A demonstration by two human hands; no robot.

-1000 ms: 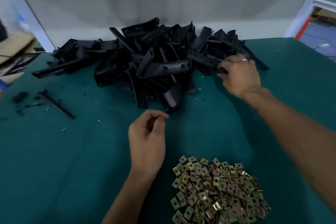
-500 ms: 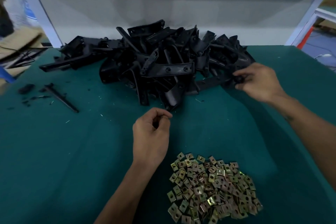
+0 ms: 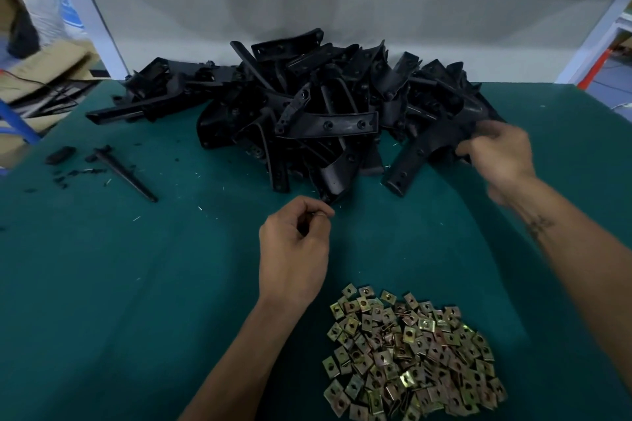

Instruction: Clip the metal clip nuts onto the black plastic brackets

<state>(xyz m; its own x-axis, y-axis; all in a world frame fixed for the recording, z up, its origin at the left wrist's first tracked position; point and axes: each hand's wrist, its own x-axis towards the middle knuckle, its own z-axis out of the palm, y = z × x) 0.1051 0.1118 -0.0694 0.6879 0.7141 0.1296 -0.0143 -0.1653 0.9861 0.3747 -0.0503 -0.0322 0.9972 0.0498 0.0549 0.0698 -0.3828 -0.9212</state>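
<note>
The right hand (image 3: 499, 154) has its fingers curled round one black bracket (image 3: 415, 155) at the edge of the bracket heap (image 3: 307, 113). The left hand (image 3: 294, 249) pinches thumb to forefinger; whether a nut sits between them I cannot tell. The pile of clip nuts (image 3: 410, 359) lies near it on the green worktop (image 3: 102, 284).

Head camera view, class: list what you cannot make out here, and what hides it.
- Left hand: curled fingers hide whatever its grip holds.
- Right hand: motion blur smears its grip on the long black plastic bracket.
- Heap of brass-coloured metal clip nuts: bottom frame edge cuts it.
</note>
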